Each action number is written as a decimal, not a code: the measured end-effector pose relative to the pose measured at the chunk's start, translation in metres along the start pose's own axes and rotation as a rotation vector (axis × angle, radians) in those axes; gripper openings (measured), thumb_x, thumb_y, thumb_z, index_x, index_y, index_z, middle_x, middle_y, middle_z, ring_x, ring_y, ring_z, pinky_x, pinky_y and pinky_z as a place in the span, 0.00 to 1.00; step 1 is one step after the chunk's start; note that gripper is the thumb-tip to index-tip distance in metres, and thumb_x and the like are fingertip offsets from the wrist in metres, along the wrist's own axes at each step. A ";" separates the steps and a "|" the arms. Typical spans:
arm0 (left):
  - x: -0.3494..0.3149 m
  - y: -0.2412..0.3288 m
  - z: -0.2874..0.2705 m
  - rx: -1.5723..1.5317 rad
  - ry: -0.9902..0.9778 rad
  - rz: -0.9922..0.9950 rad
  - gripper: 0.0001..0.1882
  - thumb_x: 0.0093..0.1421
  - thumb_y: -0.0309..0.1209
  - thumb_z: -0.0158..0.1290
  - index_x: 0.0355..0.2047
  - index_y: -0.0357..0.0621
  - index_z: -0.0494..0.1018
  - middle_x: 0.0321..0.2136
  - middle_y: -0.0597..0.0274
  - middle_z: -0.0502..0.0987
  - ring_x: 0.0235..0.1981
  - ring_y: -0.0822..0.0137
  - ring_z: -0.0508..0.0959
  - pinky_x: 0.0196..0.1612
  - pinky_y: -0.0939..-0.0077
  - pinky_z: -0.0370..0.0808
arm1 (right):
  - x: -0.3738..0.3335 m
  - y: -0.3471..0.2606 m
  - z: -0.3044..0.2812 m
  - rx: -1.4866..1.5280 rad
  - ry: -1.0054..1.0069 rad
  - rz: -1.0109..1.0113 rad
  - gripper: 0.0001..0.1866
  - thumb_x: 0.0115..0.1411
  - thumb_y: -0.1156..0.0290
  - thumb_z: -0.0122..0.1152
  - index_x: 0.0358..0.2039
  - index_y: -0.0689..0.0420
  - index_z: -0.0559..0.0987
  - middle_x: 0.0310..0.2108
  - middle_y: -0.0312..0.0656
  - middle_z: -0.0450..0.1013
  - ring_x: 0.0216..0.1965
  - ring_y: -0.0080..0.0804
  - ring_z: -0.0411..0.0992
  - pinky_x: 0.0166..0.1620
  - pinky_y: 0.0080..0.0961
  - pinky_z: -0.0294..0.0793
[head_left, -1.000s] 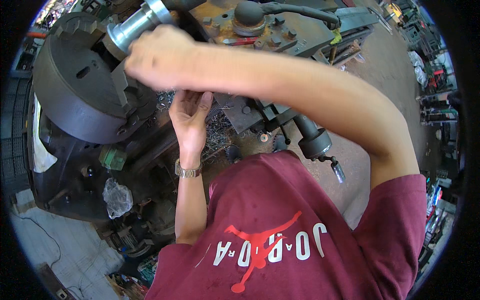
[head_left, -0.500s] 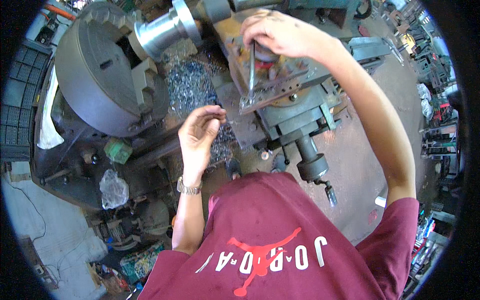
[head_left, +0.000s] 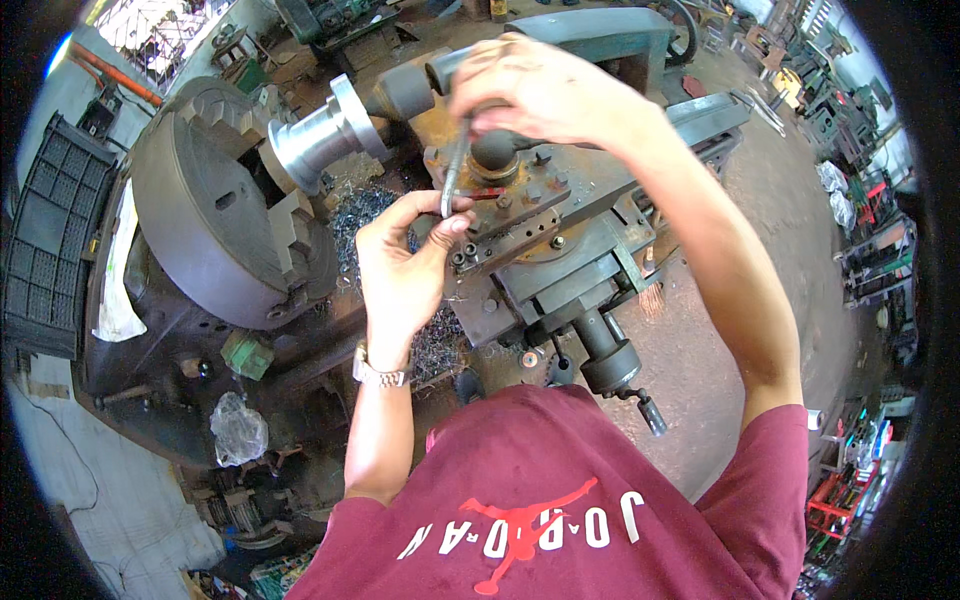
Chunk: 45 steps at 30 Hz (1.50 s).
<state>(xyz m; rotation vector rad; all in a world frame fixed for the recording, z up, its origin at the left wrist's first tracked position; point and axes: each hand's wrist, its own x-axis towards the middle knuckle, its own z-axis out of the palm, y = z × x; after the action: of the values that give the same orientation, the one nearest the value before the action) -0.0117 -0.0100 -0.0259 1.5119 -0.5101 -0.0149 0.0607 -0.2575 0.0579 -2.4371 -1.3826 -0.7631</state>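
Observation:
My right hand (head_left: 535, 90), slightly blurred, is closed round the upper part of a slim metal rod (head_left: 457, 165) with a bent lower end. My left hand (head_left: 405, 260) pinches that lower end between thumb and fingers. The rod is held tilted, off the lathe's tool post (head_left: 520, 215). Socket-head screws (head_left: 465, 254) show at the tool post's near corner, just right of my left thumb. Under my right hand stands the tool post's dark ball-ended lever (head_left: 495, 150).
A large lathe chuck (head_left: 215, 215) grips a shiny flanged workpiece (head_left: 318, 145) at the left. Curled metal chips (head_left: 440, 345) lie below. The cross-slide handle (head_left: 650, 412) sticks out toward me. A green block (head_left: 247, 354) and clear plastic bag (head_left: 239, 428) rest at lower left.
The rod has come off the tool post corner, moving left with my right hand. My left hand has risen toward it and now pinches its lower end. The view has shifted.

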 end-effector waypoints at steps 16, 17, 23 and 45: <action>-0.010 -0.039 0.007 0.099 -0.142 -0.135 0.10 0.65 0.19 0.56 0.46 0.33 0.79 0.40 0.58 0.85 0.43 0.72 0.81 0.49 0.77 0.76 | -0.087 -0.119 -0.008 0.283 -0.045 0.712 0.11 0.61 0.65 0.66 0.38 0.60 0.82 0.29 0.48 0.73 0.34 0.50 0.75 0.37 0.41 0.73; -0.010 -0.040 0.007 0.104 -0.140 -0.146 0.10 0.65 0.19 0.56 0.46 0.33 0.79 0.40 0.58 0.85 0.42 0.72 0.81 0.49 0.77 0.76 | -0.088 -0.125 -0.007 0.294 -0.025 0.718 0.11 0.61 0.65 0.67 0.38 0.61 0.82 0.29 0.48 0.73 0.33 0.49 0.75 0.37 0.41 0.73; -0.012 -0.048 0.001 0.073 -0.065 -0.162 0.09 0.61 0.17 0.59 0.42 0.33 0.81 0.33 0.61 0.85 0.35 0.79 0.79 0.42 0.80 0.76 | -0.092 -0.141 0.010 0.378 0.068 0.794 0.11 0.60 0.68 0.68 0.39 0.62 0.83 0.27 0.47 0.72 0.31 0.48 0.73 0.34 0.40 0.71; -0.035 -0.082 -0.087 -0.159 0.174 -0.087 0.16 0.69 0.28 0.54 0.55 0.35 0.73 0.46 0.53 0.82 0.45 0.65 0.81 0.52 0.70 0.78 | 0.049 -0.233 0.139 0.107 -0.035 0.120 0.17 0.58 0.61 0.54 0.44 0.54 0.80 0.57 0.48 0.71 0.66 0.45 0.64 0.71 0.55 0.57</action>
<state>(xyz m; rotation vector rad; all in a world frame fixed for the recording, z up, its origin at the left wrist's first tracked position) 0.0100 0.0766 -0.1126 1.3643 -0.2965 0.0081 -0.0723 -0.0375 -0.0423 -2.4353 -1.2423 -0.6053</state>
